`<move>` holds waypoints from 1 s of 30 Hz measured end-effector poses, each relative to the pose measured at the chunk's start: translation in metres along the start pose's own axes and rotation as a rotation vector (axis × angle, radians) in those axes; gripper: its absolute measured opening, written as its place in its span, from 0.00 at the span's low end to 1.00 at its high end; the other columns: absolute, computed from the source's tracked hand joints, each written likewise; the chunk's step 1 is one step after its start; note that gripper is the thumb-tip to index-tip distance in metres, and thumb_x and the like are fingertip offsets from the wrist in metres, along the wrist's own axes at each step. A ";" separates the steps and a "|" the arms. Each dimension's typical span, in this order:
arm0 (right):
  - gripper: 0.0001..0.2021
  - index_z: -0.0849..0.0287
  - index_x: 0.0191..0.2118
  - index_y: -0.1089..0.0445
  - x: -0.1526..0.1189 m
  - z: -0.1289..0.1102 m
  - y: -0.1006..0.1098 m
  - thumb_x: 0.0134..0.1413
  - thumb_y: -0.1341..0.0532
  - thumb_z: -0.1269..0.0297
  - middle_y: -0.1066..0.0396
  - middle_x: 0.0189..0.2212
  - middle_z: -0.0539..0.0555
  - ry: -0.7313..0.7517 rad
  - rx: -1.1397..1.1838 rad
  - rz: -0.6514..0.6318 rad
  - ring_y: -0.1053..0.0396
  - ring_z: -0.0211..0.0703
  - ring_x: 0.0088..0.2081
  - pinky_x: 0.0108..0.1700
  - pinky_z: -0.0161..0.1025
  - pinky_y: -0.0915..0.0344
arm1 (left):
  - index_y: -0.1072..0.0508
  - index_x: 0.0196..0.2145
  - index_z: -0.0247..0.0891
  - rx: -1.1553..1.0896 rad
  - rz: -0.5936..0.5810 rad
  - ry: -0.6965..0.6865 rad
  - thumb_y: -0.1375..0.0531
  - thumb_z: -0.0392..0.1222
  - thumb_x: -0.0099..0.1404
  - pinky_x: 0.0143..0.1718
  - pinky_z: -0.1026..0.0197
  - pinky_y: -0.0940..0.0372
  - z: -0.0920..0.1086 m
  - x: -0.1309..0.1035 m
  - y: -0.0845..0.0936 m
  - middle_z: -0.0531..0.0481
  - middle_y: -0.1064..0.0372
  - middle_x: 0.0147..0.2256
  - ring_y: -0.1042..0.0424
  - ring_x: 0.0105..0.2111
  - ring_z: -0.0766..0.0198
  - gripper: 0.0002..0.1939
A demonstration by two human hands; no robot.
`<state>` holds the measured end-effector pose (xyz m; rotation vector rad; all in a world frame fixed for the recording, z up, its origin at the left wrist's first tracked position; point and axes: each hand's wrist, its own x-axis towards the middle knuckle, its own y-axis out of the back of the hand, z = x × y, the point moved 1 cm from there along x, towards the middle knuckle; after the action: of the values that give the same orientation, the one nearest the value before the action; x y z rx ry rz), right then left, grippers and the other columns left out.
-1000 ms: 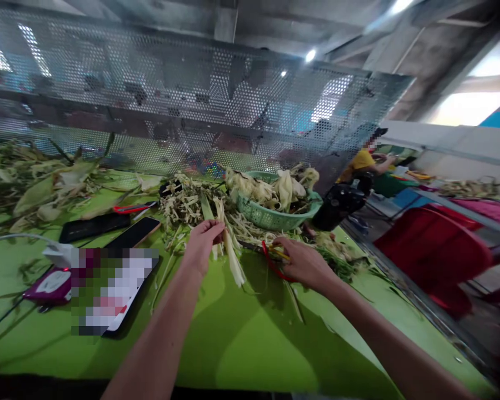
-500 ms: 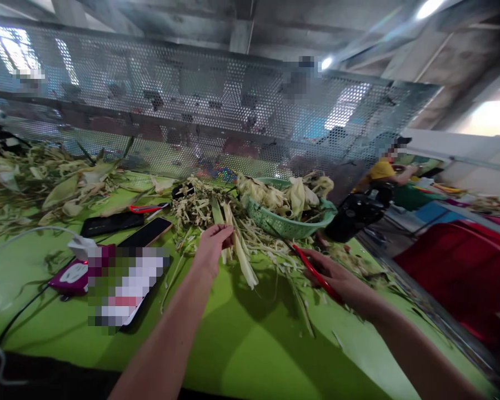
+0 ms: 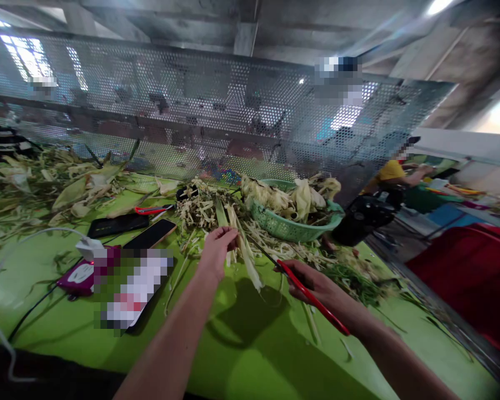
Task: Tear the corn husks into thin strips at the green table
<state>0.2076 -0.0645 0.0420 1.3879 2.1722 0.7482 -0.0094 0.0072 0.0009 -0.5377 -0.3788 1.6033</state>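
Note:
Pinched in my left hand [image 3: 220, 249] is a bundle of pale corn husk strips [image 3: 248, 260], which hangs down to the right over the green table [image 3: 233, 355]. My right hand [image 3: 312, 286] is closed around red-handled scissors [image 3: 310, 297]; their dark blades point up and left toward the husk. Behind both hands stands a green basket [image 3: 295, 229] full of dried husks [image 3: 270, 197]. A heap of small husk scraps [image 3: 198, 208] lies left of the basket, beyond my left hand.
Left of my left arm are a dark phone [image 3: 150, 234], a black case [image 3: 117, 224], another red-handled tool [image 3: 150, 210], a purple power strip [image 3: 83, 276] and cables. A perforated metal screen [image 3: 183, 111] stands behind. At right, a person in yellow [image 3: 394, 172] works.
My right hand has moved left and slightly down with the scissors, bringing the blades nearer the husk. My left hand keeps its hold. The view has shifted a little.

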 end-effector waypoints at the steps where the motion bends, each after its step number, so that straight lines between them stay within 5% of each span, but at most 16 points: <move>1: 0.25 0.54 0.54 0.36 0.002 -0.001 -0.002 0.53 0.42 0.49 0.31 0.44 0.56 0.001 -0.005 0.000 0.33 0.51 0.43 0.48 0.47 0.36 | 0.28 0.24 0.35 0.007 0.002 0.002 0.32 0.43 0.42 0.29 0.65 0.39 0.000 0.000 0.000 0.53 0.32 0.23 0.36 0.22 0.71 0.12; 9: 0.19 0.55 0.48 0.33 0.016 -0.003 -0.015 0.54 0.42 0.51 0.32 0.37 0.53 0.044 0.037 0.045 0.34 0.47 0.40 0.41 0.40 0.36 | 0.28 0.24 0.34 0.006 -0.023 0.006 0.32 0.42 0.43 0.29 0.65 0.39 -0.002 0.000 -0.003 0.54 0.33 0.22 0.37 0.22 0.72 0.11; 17: 0.18 0.54 0.46 0.35 0.019 0.005 -0.032 0.56 0.44 0.48 0.42 0.25 0.47 -0.033 0.269 0.040 0.45 0.33 0.22 0.21 0.30 0.46 | 0.27 0.24 0.34 0.019 -0.035 0.004 0.33 0.42 0.45 0.30 0.66 0.38 -0.005 -0.001 -0.003 0.53 0.32 0.24 0.36 0.24 0.72 0.10; 30: 0.22 0.59 0.46 0.36 0.019 0.015 -0.041 0.54 0.42 0.46 0.46 0.21 0.45 -0.070 0.368 0.056 0.51 0.29 0.18 0.18 0.28 0.53 | 0.27 0.26 0.33 -0.013 -0.018 0.041 0.31 0.42 0.44 0.28 0.66 0.38 -0.007 0.000 -0.002 0.53 0.31 0.23 0.35 0.22 0.72 0.13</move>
<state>0.1822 -0.0586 0.0026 1.6303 2.3034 0.3198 -0.0036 0.0072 -0.0035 -0.5753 -0.3623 1.5713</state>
